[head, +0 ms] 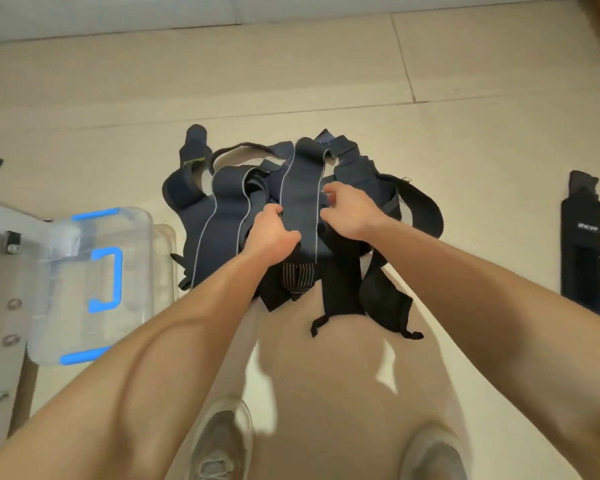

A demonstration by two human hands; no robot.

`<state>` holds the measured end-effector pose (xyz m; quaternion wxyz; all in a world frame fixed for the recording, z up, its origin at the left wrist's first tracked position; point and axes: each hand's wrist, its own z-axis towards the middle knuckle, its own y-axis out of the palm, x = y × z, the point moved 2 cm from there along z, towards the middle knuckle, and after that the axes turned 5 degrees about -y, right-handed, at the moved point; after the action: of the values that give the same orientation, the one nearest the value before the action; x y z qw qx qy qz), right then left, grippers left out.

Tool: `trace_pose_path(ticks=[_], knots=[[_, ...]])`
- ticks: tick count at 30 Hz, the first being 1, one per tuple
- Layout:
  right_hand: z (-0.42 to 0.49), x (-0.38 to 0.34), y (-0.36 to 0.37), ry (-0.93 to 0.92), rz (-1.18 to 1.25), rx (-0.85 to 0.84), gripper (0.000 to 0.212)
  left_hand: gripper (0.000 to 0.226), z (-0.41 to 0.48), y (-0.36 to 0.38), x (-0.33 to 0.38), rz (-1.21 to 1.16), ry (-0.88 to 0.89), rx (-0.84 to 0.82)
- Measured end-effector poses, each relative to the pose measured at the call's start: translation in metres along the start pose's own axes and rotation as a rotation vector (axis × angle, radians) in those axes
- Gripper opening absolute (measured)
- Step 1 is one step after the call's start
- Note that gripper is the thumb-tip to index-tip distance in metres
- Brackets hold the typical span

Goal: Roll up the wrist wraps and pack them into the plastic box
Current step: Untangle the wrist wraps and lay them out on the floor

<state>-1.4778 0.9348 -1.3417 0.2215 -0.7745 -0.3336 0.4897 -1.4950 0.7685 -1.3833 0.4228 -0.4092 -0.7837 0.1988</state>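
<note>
Nearest, a pair of grey shoes [222,441] stands on the floor [465,133], well short of the fingers on the person's own side. Both bare forearms reach forward above them. Left hand [272,233]: fingers [273,211] curled round the left edge of a dark strip [300,188] with pale grey edging, gripping it. Right hand [349,214]: fingers curled at the strip's right edge and appearing to pinch it, though the tips are blurred. The held strip runs from just under both hands to beyond the fingers, where its far end arches over. It lies on top of the pile of wrist wraps [219,209], a tangled dark heap on the floor that spreads to both sides of the fingers and past them. Loose ends with small loops trail back toward the person. Left of the fingers, just beside the pile, sits the clear plastic box [59,289] with blue clips and a blue handle. Whether its lid is latched, cannot tell. A grey metal frame [0,306] with bolts lies further left. Well to the right of the fingers, apart from the pile, a single dark wrap [584,251] with a white logo lies flat. Farthest beyond the fingers, the floor meets a pale wall base [118,15].
</note>
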Motion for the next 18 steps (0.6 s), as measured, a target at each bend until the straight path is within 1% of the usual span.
trace_pose_path(ticks=[2, 4, 6, 8, 9, 10, 12, 14, 15, 16, 18], knots=[[0.02, -0.002, 0.011, 0.092, 0.049, 0.015, 0.051, 0.075, 0.013, 0.004, -0.003, -0.206, -0.047, -0.027], [0.033, 0.001, 0.02, 0.203, 0.191, 0.021, 0.053, 0.069, 0.023, 0.006, -0.007, -0.338, -0.089, -0.024], [0.039, 0.004, 0.025, 0.302, 0.388, 0.066, 0.055, 0.05, 0.029, 0.003, -0.013, -0.405, -0.105, -0.015], [0.039, 0.006, 0.027, 0.339, 0.558, 0.107, 0.047, 0.022, 0.031, 0.0, -0.018, -0.473, -0.093, -0.074], [0.035, 0.005, 0.025, 0.342, 0.626, 0.098, 0.039, 0.012, 0.031, -0.003, -0.02, -0.501, -0.084, -0.094], [0.031, 0.003, 0.022, 0.339, 0.67, 0.079, 0.034, 0.008, 0.03, -0.007, -0.02, -0.539, -0.092, -0.106], [0.022, -0.002, 0.015, 0.314, 0.733, 0.056, 0.032, 0.006, 0.023, -0.017, -0.019, -0.642, -0.148, -0.131], [0.014, -0.013, 0.004, 0.276, 0.799, 0.065, 0.035, 0.012, 0.012, -0.03, -0.015, -0.775, -0.153, -0.219], [0.009, -0.021, -0.003, 0.25, 0.81, 0.075, 0.035, 0.012, 0.004, -0.037, -0.011, -0.834, -0.123, -0.266], [0.005, -0.03, -0.011, 0.221, 0.812, 0.081, 0.033, 0.01, -0.004, -0.045, -0.009, -0.894, -0.095, -0.3], [-0.006, -0.051, -0.029, 0.152, 0.824, 0.086, 0.027, 0.018, -0.022, -0.064, -0.002, -0.97, -0.064, -0.322]])
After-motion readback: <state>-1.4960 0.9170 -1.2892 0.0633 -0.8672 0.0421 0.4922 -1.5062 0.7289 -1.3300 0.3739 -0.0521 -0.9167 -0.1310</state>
